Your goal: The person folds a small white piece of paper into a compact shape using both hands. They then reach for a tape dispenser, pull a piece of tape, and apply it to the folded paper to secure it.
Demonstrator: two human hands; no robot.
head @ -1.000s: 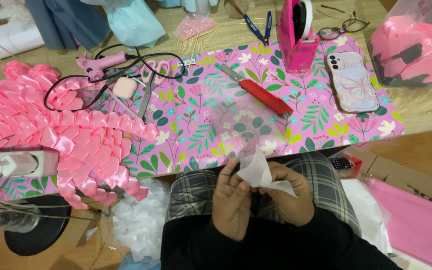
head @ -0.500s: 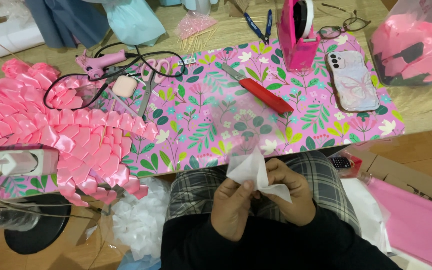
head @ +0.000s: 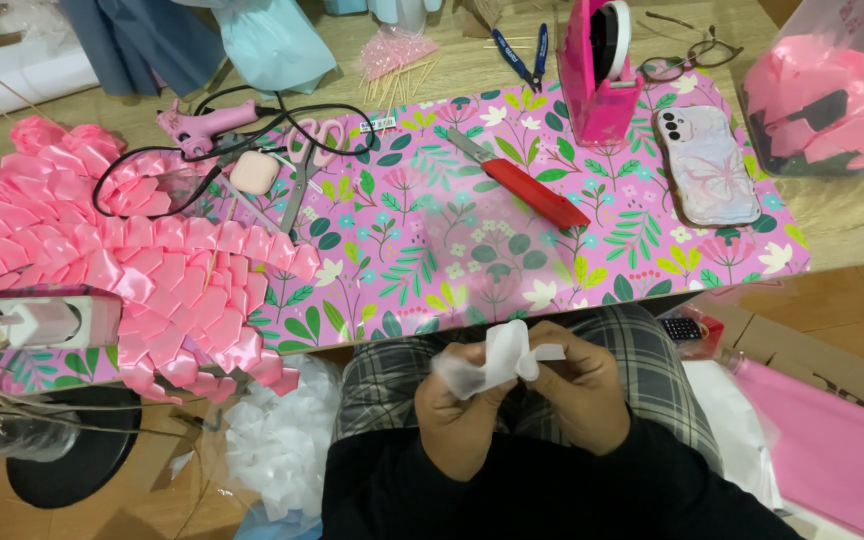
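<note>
Hands meet low in the near middle of the scene, over a lap in plaid cloth: the left hand point(head: 457, 405) and the right hand point(head: 582, 385) both pinch a small piece of white ribbon point(head: 497, 358), folded and bunched between thumbs and fingertips, its loose end poking toward the right. It is held clear of the table, just near of the edge of the pink floral mat point(head: 432, 240). On that mat, farther off, lies a red-handled cutter point(head: 527, 185) at a slant, with a phone in a pale case point(head: 707, 165) to its right and a pink tape dispenser point(head: 602, 65) standing at the far edge. To the left, a large spread of folded pink ribbon petals point(head: 102, 260) covers the mat's end, with a pink glue gun point(head: 202, 122) and its black cord beyond, and scissors point(head: 307, 160) beside them. A heap of white scraps point(head: 272, 440) sits near left of the lap.
</note>
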